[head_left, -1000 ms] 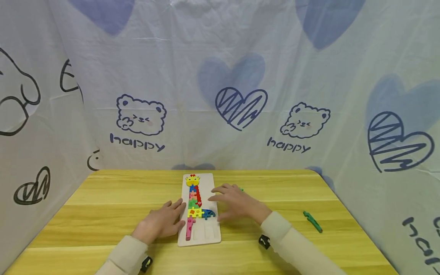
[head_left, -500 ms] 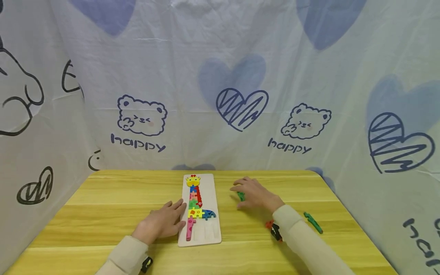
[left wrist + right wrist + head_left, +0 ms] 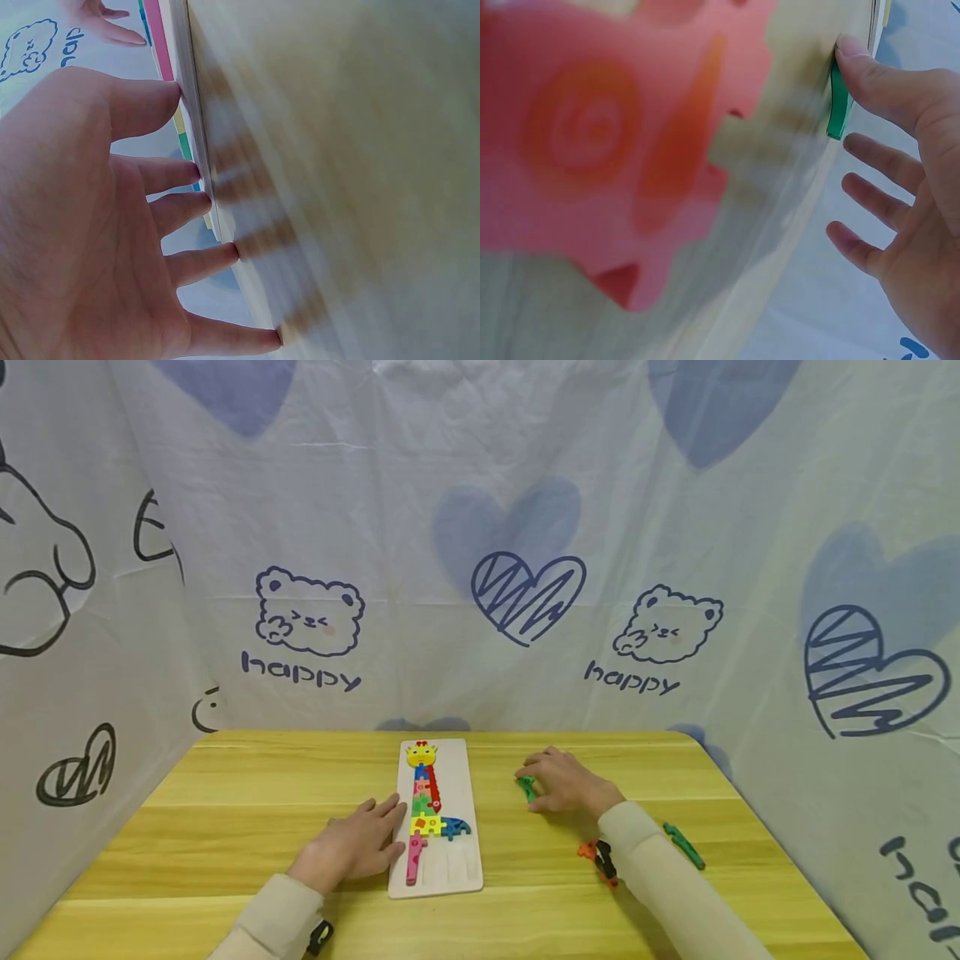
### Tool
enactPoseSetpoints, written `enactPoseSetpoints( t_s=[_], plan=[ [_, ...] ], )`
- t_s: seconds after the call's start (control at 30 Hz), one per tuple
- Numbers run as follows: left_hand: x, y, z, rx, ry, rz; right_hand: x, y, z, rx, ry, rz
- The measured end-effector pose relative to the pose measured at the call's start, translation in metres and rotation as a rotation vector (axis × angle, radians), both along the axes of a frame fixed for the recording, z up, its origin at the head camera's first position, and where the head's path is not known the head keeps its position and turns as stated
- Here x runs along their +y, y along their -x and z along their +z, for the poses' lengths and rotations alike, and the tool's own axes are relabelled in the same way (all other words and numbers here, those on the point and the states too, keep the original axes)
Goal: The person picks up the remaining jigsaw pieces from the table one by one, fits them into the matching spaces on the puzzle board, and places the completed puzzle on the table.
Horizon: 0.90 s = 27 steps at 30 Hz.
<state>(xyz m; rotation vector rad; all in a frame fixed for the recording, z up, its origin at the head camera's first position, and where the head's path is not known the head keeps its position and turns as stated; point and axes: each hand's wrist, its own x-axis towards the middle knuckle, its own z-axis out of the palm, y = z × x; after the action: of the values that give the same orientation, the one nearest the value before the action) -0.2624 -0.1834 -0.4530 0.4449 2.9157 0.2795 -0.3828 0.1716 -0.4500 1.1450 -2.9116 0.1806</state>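
A white puzzle board (image 3: 457,777) holds a giraffe of interlocking coloured pieces (image 3: 425,825), with a yellow head at the far end and one pink leg at the near end. Beside that leg are bare recesses in the board. My left hand (image 3: 356,842) rests along the board's left side; in the left wrist view its fingers (image 3: 202,266) are spread and fairly straight against the edge. To the right of the board, my right hand (image 3: 566,783) pinches a small green puzzle piece (image 3: 527,789) at the table. The right wrist view shows the thumb on this green piece (image 3: 839,101).
A red-orange puzzle piece (image 3: 587,850) lies under my right wrist, partly hidden by the black wrist camera (image 3: 604,861); it looms large in the right wrist view. Another long green piece (image 3: 683,846) lies right of the forearm. A printed curtain (image 3: 480,677) hangs behind the table.
My right hand has moved from the board's right edge rightward to the small green piece, and its fingers have come in around it. The left hand stays put.
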Motion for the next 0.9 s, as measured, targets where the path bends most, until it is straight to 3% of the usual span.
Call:
enactPoseSetpoints(
  t_s=[0.4, 0.6, 0.9],
  plan=[
    [0.000, 0.000, 0.001, -0.006, -0.002, 0.001, 0.003, 0.001, -0.002, -0.029, -0.009, -0.016],
    [0.000, -0.001, 0.001, -0.005, -0.004, 0.004, 0.001, -0.004, 0.005, -0.009, 0.010, -0.015],
    [0.000, -0.001, 0.002, -0.013, -0.006, 0.002, -0.011, -0.016, 0.022, -0.036, 0.090, -0.077]
  ],
)
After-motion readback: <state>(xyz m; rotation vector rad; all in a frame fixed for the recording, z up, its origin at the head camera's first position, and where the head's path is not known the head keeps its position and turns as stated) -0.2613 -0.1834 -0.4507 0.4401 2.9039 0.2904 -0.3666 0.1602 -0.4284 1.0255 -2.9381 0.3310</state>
